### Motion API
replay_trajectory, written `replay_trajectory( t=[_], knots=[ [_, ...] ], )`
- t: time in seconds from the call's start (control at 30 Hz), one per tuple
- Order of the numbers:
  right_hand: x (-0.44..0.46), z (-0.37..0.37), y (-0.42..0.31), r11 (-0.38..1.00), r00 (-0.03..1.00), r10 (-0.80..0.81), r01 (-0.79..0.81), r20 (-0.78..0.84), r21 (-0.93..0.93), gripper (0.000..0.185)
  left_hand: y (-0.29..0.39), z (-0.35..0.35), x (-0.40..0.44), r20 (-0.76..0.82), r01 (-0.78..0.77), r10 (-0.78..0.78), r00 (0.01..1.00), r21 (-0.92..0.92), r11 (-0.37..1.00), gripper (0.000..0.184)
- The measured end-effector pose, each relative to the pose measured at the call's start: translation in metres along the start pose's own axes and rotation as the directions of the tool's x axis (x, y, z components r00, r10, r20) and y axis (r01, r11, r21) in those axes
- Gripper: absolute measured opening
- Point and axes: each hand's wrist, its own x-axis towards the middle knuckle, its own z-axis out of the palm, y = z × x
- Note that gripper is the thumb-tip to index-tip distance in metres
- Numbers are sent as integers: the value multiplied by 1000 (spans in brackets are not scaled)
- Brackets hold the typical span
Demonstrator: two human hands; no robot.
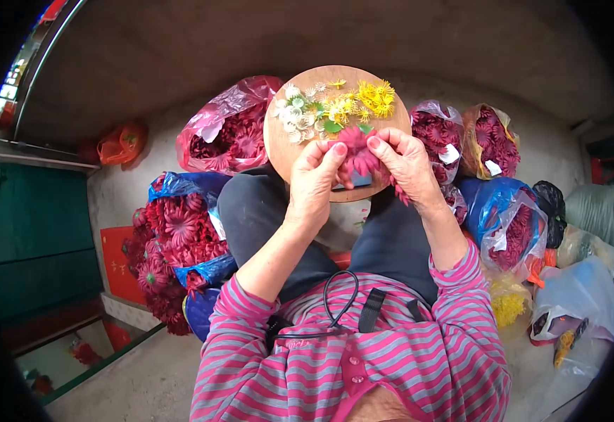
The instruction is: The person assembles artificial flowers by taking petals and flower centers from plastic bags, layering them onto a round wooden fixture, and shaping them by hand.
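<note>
Wooden and round, the tabletop (363, 74) carried white florets (294, 118) on its left. Over its near left edge, the left hand (312, 174) pinched one side of the crimson flower (359, 150) in its fingers (334, 156). That flower lay above the tabletop's near part, midway between both hands, its long axis unclear. Beyond its right rim, the right hand (411, 167) pinched the opposite side.

1 camera, worn on the head, looks forward and steeply down: the striped shirt (391, 359) looms nearest at the bottom, the left hand (314, 172) and right hand (407, 167) sit mid-view, the round worktop (314, 76) just beyond.
</note>
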Motion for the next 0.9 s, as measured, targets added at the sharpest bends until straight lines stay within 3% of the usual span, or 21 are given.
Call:
replay_trajectory(
  t=[0.3, 0.47, 0.6, 0.8, 0.9],
  knots=[
    [1, 6, 0, 997, 997, 73, -74, -41, -35, 11, -3, -9, 6, 32, 32, -29, 999, -95, 995, 13],
    [5, 8, 5, 998, 998, 23, -27, -67, -58, 11, -8, -8, 8, 35, -38, 40, 999, -43, 998, 12],
    [1, 8, 1, 979, 991, -68, 44, -117, -199, 12, -6, -6, 7, 66, -116, 112, 992, 52, 992, 12],
    [4, 2, 16, 991, 994, 66, -75, -83, -110, 12, -10, -10, 10, 52, -135, 133, 990, 41, 990, 15],
    [5, 5, 23, 975, 995, -41, 19, -94, -222, 12, -27, -21, 12, 46, -119, 113, 992, 144, 982, 18]
  ],
)
